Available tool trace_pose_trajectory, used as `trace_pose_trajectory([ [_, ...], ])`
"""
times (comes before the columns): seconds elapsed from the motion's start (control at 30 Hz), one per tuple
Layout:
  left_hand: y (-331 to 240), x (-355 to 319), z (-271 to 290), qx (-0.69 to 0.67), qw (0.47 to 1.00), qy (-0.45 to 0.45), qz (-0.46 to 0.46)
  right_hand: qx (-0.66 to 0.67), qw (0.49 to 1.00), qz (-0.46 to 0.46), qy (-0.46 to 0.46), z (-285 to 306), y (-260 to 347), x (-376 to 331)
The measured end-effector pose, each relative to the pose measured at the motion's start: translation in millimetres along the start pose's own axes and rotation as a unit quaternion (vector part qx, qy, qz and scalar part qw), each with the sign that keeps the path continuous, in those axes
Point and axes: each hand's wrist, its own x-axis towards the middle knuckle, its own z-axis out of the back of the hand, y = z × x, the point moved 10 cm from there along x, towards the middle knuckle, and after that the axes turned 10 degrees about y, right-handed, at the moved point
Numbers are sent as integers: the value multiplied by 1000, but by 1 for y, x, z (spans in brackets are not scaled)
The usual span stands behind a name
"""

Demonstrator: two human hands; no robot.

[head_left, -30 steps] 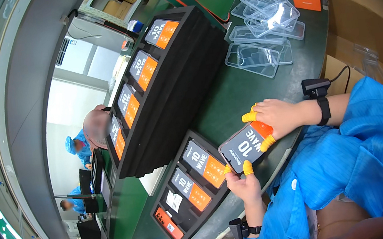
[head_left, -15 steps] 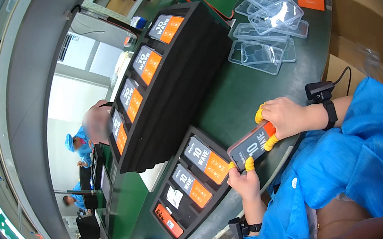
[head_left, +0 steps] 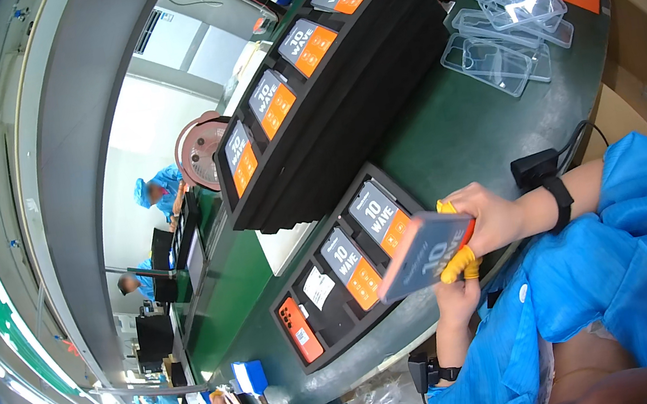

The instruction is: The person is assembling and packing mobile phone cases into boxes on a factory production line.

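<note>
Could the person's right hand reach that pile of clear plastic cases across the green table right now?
Probably not at once: the right hand is occupied, gripping the phone together with the left hand. The green table between it and the clear cases lies open, though.

Right hand (head_left: 495,217) raised over the table's near edge, fingers curled closed in a grip, yellow cots on fingertips (head_left: 460,265), black band on wrist, forearm bare to blue sleeve, left hand (head_left: 457,301) directly below it, fingers up, wrist banded, forearm rising from lower edge
</note>
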Motion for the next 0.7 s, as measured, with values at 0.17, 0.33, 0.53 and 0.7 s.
trace_pose_trajectory([
  [0.17,12,-12,22,44,997,55,32,46,998,-14,-50,-11,-14,13],
  [0.33,-10,-20,35,-178,981,72,20,15,997,-71,-22,-20,-26,27],
  [0.53,39,-85,158,-252,905,-331,86,-210,977,-25,-3,0,-6,29],
  [0.7,73,-114,253,-111,904,-333,242,-480,845,-117,-206,132,-2,-37],
])
